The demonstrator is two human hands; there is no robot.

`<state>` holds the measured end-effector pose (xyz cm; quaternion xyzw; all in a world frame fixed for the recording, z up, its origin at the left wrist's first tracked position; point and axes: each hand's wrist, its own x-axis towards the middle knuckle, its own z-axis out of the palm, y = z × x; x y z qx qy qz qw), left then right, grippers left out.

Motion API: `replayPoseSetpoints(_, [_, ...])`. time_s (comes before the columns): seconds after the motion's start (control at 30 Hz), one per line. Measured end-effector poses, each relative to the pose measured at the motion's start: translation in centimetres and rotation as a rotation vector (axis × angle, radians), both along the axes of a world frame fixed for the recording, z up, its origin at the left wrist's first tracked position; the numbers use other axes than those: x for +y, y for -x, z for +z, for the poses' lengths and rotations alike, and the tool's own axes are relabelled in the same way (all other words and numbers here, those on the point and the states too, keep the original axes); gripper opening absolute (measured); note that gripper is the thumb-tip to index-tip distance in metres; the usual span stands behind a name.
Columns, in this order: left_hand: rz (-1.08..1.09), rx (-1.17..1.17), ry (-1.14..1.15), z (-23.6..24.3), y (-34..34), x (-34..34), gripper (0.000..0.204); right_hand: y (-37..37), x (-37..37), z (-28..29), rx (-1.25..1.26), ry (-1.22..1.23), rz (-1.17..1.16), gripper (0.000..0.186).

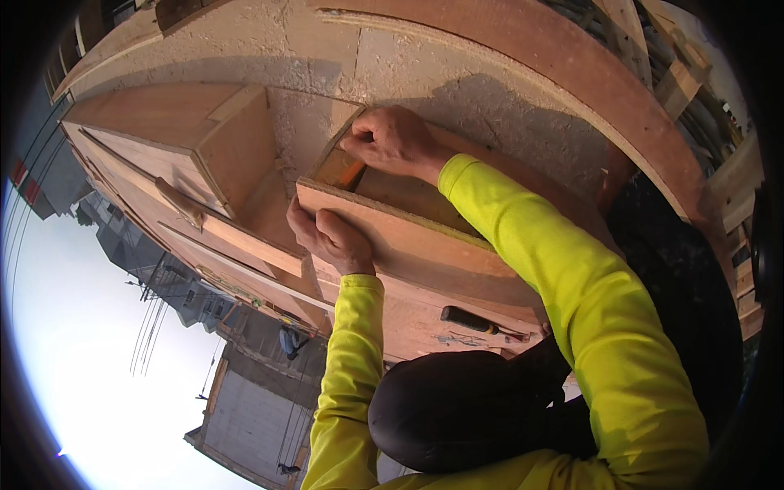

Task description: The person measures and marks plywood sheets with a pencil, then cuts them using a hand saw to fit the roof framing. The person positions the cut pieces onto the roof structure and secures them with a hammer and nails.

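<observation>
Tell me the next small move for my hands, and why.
I'd probably press the left hand more firmly against the near board to steady it: that hand rests at the board's left end, while the right hand is curled beyond it.

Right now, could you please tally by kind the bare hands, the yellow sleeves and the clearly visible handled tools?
Left hand and right hand: 2
Left sleeve and right sleeve: 2
Black-handled tool and wood-handled tool: 2
Total: 6
</observation>
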<state>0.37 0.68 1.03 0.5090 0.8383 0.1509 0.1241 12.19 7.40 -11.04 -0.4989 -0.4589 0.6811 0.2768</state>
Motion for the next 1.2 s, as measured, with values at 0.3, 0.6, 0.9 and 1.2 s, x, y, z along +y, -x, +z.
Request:
replayPoseSetpoints(0.3, [0.042,-0.038,-0.012,0.1,-0.1,0.2,0.053,-4.6,-3.8,-0.2,0.046,-0.093,-0.039,0.022])
replayPoseSetpoints(0.6, [0.041,-0.003,-0.042,0.0,0.0,0.3,0.052,-6.9,-6.0,-0.8,0.07,-0.098,-0.001,0.027])
replayPoseSetpoints(0.9, [-0.014,0.112,-0.053,-0.2,0.9,-0.2,0.05,-7.1,-5.6,-0.4,0.073,-0.147,-0.06,0.026])
replayPoseSetpoints(1.2, [-0.036,0.072,-0.062,-0.4,-0.2,0.3,0.048,-4.4,-4.1,-0.5,0.042,-0.245,-0.111,0.03])
